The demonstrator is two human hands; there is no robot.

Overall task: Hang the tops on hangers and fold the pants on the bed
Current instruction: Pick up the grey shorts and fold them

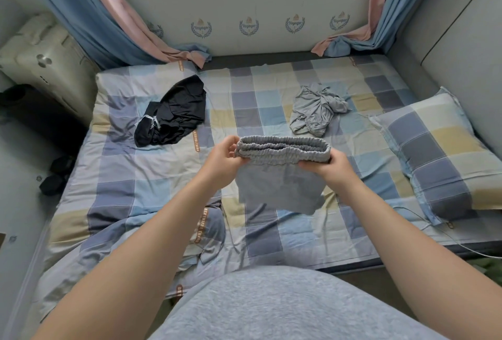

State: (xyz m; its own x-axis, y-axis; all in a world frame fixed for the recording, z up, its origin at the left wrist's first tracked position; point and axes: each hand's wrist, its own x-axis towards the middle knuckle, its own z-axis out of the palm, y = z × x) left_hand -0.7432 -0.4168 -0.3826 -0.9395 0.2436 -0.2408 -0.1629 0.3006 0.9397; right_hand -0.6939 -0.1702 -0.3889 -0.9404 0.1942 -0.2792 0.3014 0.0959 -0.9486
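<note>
Your left hand (pixel 225 160) pinches the 9 o'clock end of the elastic waistband (pixel 282 149), thumb on top, fingers curled under. Your right hand (pixel 335 169) grips the 3 o'clock end the same way. Both hold cloth, neither is free.

The grey pants (pixel 279 190) hang in the air between your hands, over the middle of the checked bed (pixel 163 203), not lying on it. The waistband runs 9 to 3, its right end a little lower. The legs drop toward 6 and the waistband opening faces 12. The legs look short or doubled up; can't tell which.

Progress looks early:
- No folded piece shows anywhere on the bed.
- No hanger is in view.
- The black garment (pixel 173 114) lies crumpled at 10 o'clock.
- The light grey garment (pixel 315 111) lies bunched at 1 o'clock and shows an elastic edge, so it is probably another bottom.
- The pillow (pixel 440 149) sits at 3 o'clock, well apart from the pants.

Left to do: lay and fold this pair, then sort the other two
</note>
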